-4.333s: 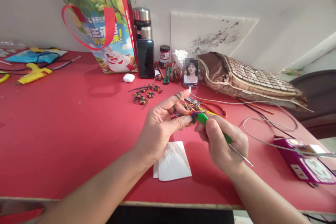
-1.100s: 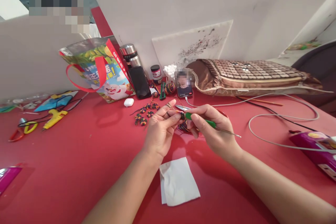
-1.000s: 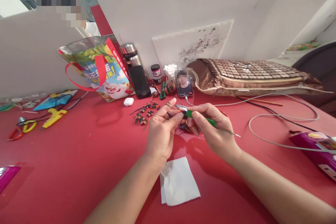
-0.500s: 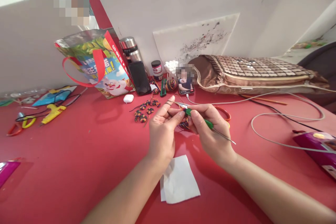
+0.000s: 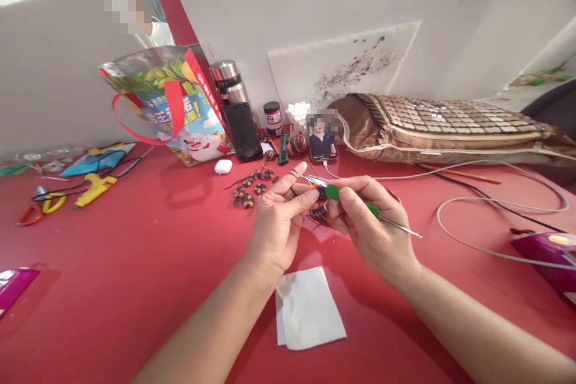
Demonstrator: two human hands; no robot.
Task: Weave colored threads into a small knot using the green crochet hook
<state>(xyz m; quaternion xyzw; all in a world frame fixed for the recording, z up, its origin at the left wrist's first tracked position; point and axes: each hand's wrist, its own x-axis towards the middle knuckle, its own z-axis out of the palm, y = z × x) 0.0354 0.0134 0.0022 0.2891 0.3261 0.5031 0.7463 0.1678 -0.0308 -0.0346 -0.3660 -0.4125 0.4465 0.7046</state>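
My right hand (image 5: pixel 375 219) is closed around the green handle of a crochet hook (image 5: pixel 333 193). One thin metal end sticks out past the palm to the lower right. My left hand (image 5: pixel 279 216) pinches a small multicoloured crochet piece between thumb and fingers, mostly hidden by them. A dark strand of yarn loops over its raised index finger. Below the fingertips, dark mixed-colour yarn (image 5: pixel 318 212) shows between the two hands. Several small crocheted rounds (image 5: pixel 243 199) in the same colours lie left of my left hand.
Beyond my hands stand a lit phone (image 5: pixel 322 139), a yarn ball (image 5: pixel 297 145), a green cutter (image 5: pixel 283 149) and a dark phone (image 5: pixel 243 132). A white earbud case (image 5: pixel 223 167), shopping bag (image 5: pixel 198 126) and glue gun (image 5: pixel 95 188) lie leftward. Folded paper (image 5: pixel 312 312) lies in front.
My right hand with the crochet hook has moved slightly right, away from my left hand. More of the hook's metal shows between them. The whole view has shifted a little.
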